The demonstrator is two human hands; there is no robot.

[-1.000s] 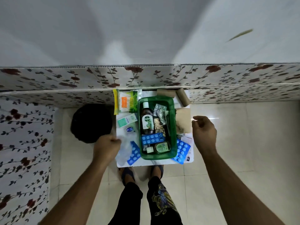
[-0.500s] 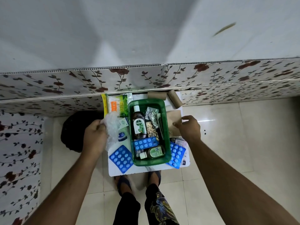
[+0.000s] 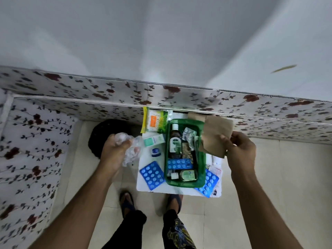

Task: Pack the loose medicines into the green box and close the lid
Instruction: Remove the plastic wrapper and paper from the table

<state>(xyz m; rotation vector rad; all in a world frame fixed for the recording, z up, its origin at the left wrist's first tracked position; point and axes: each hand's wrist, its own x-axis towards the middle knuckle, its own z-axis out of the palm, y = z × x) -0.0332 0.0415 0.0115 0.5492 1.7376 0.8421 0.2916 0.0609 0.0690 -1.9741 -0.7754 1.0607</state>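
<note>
green box [image 3: 185,183] open: bottles, blue blister inside | left hand [image 3: 115,150] fingers clutch plastic wrap [image 3: 132,151] | right hand [image 3: 239,150] pinches paper bag [image 3: 216,133]

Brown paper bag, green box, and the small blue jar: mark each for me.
Brown paper bag [image 3: 214,134]: head view, middle of its flat face.
Green box [image 3: 202,169]: head view, right wall.
Small blue jar [image 3: 155,152]: head view, its lid.

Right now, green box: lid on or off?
Off. The green box is open-topped, with the brown bottle and a blue blister pack showing inside.
</note>
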